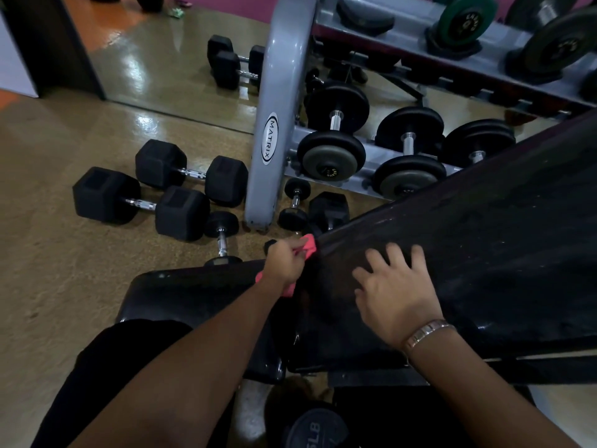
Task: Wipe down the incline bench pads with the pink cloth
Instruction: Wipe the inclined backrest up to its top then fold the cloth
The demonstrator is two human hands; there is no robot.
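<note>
The black incline back pad (pixel 484 253) slopes up to the right. The black seat pad (pixel 193 292) lies lower at centre left. My left hand (pixel 286 261) grips the pink cloth (pixel 309 243) at the lower end of the back pad, by the gap between the two pads. Bits of the cloth show above and below my fist. My right hand (pixel 392 292) rests flat on the back pad with fingers spread, a metal watch on its wrist.
A grey Matrix dumbbell rack (pixel 268 137) stands just behind the bench, loaded with round dumbbells (pixel 332 153). Several hex dumbbells (pixel 139 195) lie on the tan floor (pixel 48 253) to the left. A wall mirror (pixel 168 66) is at the back. A weight plate (pixel 315 430) sits below.
</note>
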